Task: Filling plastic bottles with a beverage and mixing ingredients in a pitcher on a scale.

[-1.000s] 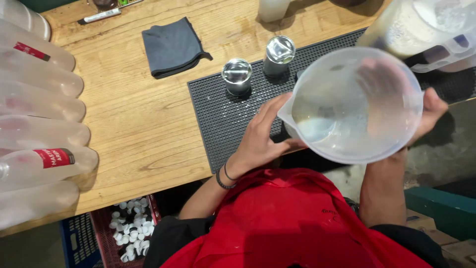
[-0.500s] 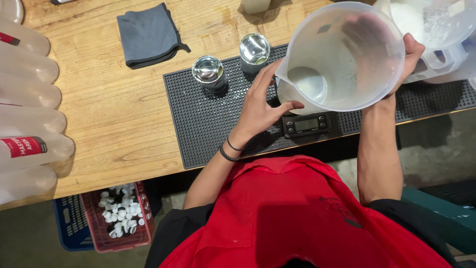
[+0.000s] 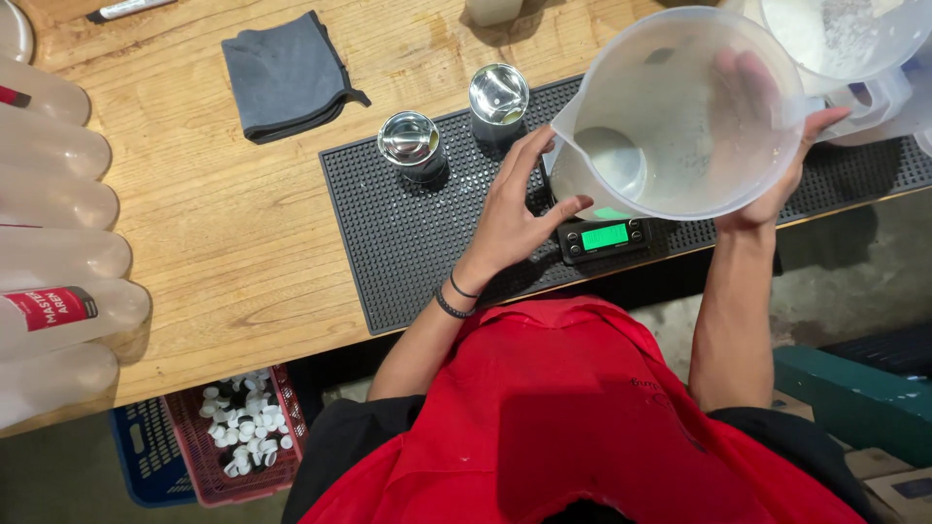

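Translucent plastic measuring jug (image 3: 680, 116), large, with pour spout at its left edge. Held off the surface and tilted, mouth turned up toward the camera. A small pool of clear liquid sits in the low part near the spout; inner wall carries droplets and whitish film. It hangs directly over a small black digital scale (image 3: 602, 238) with lit green display, resting on the black rubber mat (image 3: 408, 243).

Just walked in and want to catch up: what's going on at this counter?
A person in a red top holds a translucent plastic jug with both hands, left hand at the spout side, right hand on the far wall. It hangs over a small digital scale on a black rubber mat, beside two metal cups.
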